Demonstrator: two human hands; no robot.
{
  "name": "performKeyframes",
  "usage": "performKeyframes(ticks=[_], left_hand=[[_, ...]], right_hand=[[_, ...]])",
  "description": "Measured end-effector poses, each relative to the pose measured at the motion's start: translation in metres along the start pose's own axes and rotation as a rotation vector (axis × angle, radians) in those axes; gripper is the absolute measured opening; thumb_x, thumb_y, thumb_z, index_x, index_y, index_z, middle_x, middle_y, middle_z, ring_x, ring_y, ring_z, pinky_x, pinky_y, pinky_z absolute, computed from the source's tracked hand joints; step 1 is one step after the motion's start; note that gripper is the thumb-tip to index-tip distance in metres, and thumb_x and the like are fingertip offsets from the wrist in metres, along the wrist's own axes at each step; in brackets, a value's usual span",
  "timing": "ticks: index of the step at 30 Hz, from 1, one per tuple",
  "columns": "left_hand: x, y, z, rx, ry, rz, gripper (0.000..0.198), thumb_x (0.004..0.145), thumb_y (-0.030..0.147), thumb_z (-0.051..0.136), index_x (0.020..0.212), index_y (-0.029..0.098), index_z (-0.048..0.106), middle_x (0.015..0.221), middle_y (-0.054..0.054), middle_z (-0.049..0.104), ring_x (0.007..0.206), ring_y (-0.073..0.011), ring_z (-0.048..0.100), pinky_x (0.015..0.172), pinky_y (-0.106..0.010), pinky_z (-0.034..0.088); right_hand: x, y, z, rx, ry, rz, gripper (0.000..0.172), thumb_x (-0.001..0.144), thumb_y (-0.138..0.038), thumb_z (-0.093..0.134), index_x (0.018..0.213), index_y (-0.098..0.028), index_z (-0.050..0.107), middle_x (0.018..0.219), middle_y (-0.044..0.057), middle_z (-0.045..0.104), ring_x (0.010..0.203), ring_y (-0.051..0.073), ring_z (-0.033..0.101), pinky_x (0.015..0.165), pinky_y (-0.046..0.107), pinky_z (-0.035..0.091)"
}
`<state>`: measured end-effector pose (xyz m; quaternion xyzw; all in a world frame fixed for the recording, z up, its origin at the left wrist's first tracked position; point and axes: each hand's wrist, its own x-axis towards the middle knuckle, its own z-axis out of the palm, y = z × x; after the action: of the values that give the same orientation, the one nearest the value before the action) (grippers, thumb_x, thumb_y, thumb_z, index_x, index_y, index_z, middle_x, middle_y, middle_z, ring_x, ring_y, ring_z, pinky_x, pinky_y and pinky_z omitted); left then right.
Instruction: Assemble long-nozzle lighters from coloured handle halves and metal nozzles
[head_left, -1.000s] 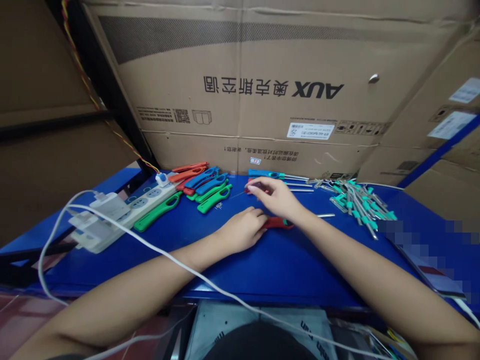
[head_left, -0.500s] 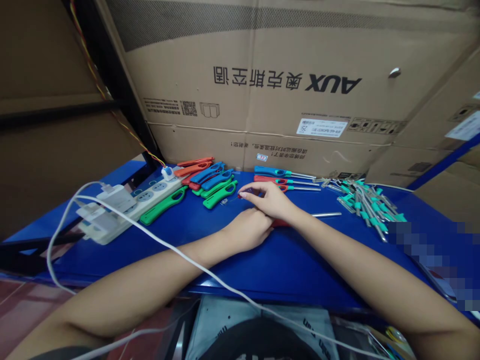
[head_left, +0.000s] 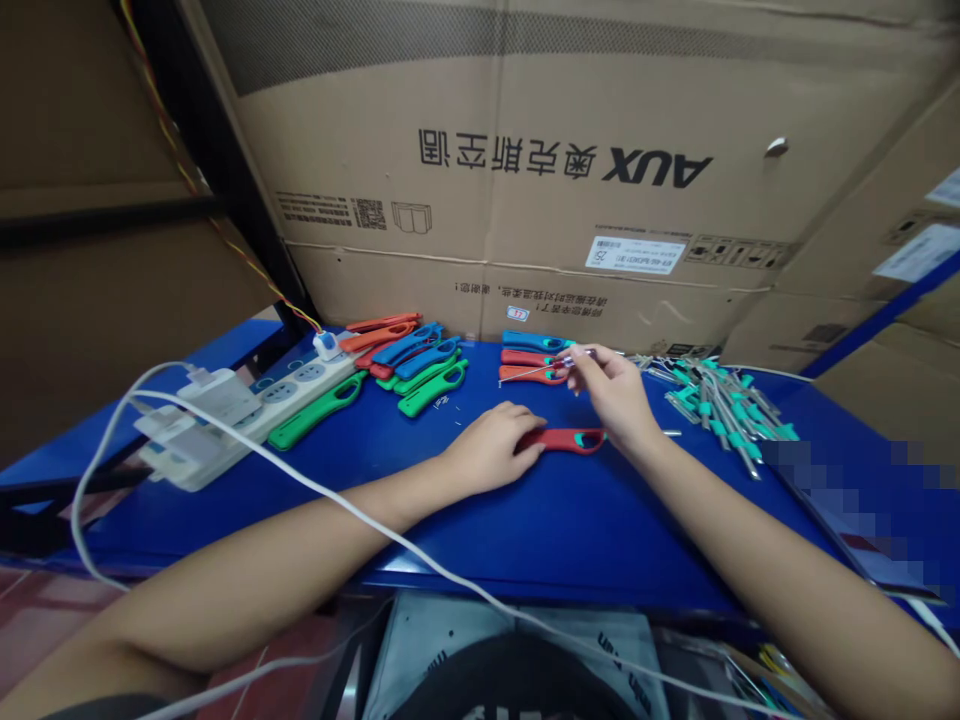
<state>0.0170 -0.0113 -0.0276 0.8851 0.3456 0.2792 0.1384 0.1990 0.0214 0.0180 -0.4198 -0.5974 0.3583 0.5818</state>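
My left hand [head_left: 487, 450] is closed around the left end of a red long-necked lighter [head_left: 566, 441], which lies flat on the blue table. The lighter's metal tube passes behind my right wrist. In my right hand [head_left: 619, 400] is a thin screwdriver [head_left: 534, 373] with a dark reddish-purple handle, its shaft pointing left. A tiny screw appears to hang at its tip [head_left: 500, 383]. Just behind are lighters with metal tubes: a blue one [head_left: 529, 341], a red one [head_left: 521, 356] and an orange-red one [head_left: 525, 374], lying in a row.
Several green, blue and orange handle shells [head_left: 420, 350] are piled left of centre, with small loose screws [head_left: 442, 402] beside them. A white power strip [head_left: 247, 410] stands further left; its white cable [head_left: 360, 508] crosses over my left forearm. Metal tubes with teal parts [head_left: 720, 400] lie right. Cardboard [head_left: 525, 220] walls the back.
My right hand has moved right, away from my left hand, bringing the screwdriver into plain view. My left hand has turned and shows more of the red lighter.
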Motion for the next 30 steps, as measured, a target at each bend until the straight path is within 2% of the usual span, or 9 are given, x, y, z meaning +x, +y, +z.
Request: performKeyframes(ticks=[3,6,9,12,16,20,25,28,30], left_hand=[[0.005,-0.002,0.001,-0.277,0.131,-0.189,0.027,0.091,0.027,0.062,0.113,0.016,0.071,0.114,-0.011,0.073,0.105,-0.0242,0.067,0.096,-0.039,0.052],[0.012,-0.005,0.000,-0.708,0.228,-0.428,0.028,0.090,0.034,0.063,0.108,0.015,0.073,0.107,-0.011,0.076,0.097,-0.0222,0.071,0.089,-0.035,0.056],[0.015,-0.005,-0.006,-1.057,0.286,-0.580,0.028,0.089,0.036,0.067,0.106,0.015,0.074,0.103,-0.011,0.077,0.093,-0.0193,0.072,0.087,-0.033,0.057],[0.017,-0.002,-0.012,-1.240,0.291,-0.708,0.019,0.092,0.027,0.064,0.099,0.014,0.076,0.098,-0.010,0.078,0.085,-0.0145,0.073,0.082,-0.026,0.057],[0.019,0.000,-0.016,-1.329,0.292,-0.821,0.016,0.094,0.020,0.062,0.094,0.012,0.076,0.096,-0.010,0.078,0.081,-0.0123,0.073,0.077,-0.021,0.058],[0.020,-0.001,-0.017,-1.375,0.327,-0.877,0.015,0.093,0.014,0.062,0.092,0.012,0.077,0.096,-0.011,0.078,0.081,-0.0118,0.073,0.077,-0.020,0.058],[0.020,-0.002,-0.017,-1.344,0.361,-0.857,0.013,0.089,0.010,0.065,0.095,0.012,0.077,0.094,-0.010,0.079,0.080,-0.0112,0.073,0.079,-0.020,0.057],[0.019,-0.004,-0.015,-1.302,0.365,-0.829,0.012,0.083,0.012,0.073,0.094,0.012,0.078,0.091,-0.009,0.079,0.080,-0.0122,0.073,0.082,-0.022,0.057],[0.018,-0.006,-0.014,-1.239,0.369,-0.771,0.018,0.076,0.017,0.080,0.094,0.013,0.078,0.090,-0.009,0.079,0.082,-0.0139,0.073,0.083,-0.024,0.057]], right_hand=[[0.000,0.009,-0.016,0.133,0.084,0.083,0.034,0.075,-0.051,0.074,0.078,-0.018,0.070,0.063,-0.001,0.062,0.053,0.008,0.051,0.049,0.021,0.040],[-0.001,0.015,-0.026,0.220,0.142,0.142,0.033,0.071,-0.049,0.075,0.078,-0.017,0.069,0.066,0.000,0.064,0.052,0.007,0.050,0.047,0.020,0.039],[-0.001,0.016,-0.030,0.237,0.149,0.173,0.032,0.070,-0.047,0.076,0.078,-0.017,0.069,0.065,0.000,0.064,0.051,0.007,0.050,0.047,0.019,0.039],[-0.002,0.015,-0.030,0.246,0.135,0.189,0.031,0.070,-0.046,0.075,0.078,-0.016,0.069,0.065,0.000,0.064,0.051,0.007,0.050,0.046,0.019,0.039],[-0.003,0.014,-0.026,0.215,0.113,0.183,0.030,0.070,-0.046,0.074,0.075,-0.017,0.068,0.064,0.000,0.064,0.051,0.007,0.049,0.046,0.019,0.039],[-0.005,0.014,-0.023,0.181,0.090,0.180,0.030,0.071,-0.047,0.073,0.070,-0.018,0.065,0.062,0.000,0.063,0.051,0.008,0.049,0.046,0.019,0.038],[-0.006,0.013,-0.023,0.180,0.068,0.190,0.030,0.071,-0.046,0.072,0.070,-0.018,0.064,0.061,0.000,0.063,0.052,0.008,0.050,0.046,0.019,0.038],[-0.006,0.014,-0.022,0.174,0.065,0.198,0.028,0.071,-0.045,0.071,0.070,-0.018,0.064,0.060,0.000,0.063,0.051,0.008,0.049,0.046,0.019,0.037],[-0.006,0.014,-0.022,0.173,0.069,0.201,0.028,0.071,-0.044,0.071,0.069,-0.018,0.064,0.060,-0.001,0.062,0.051,0.008,0.049,0.046,0.018,0.037]])
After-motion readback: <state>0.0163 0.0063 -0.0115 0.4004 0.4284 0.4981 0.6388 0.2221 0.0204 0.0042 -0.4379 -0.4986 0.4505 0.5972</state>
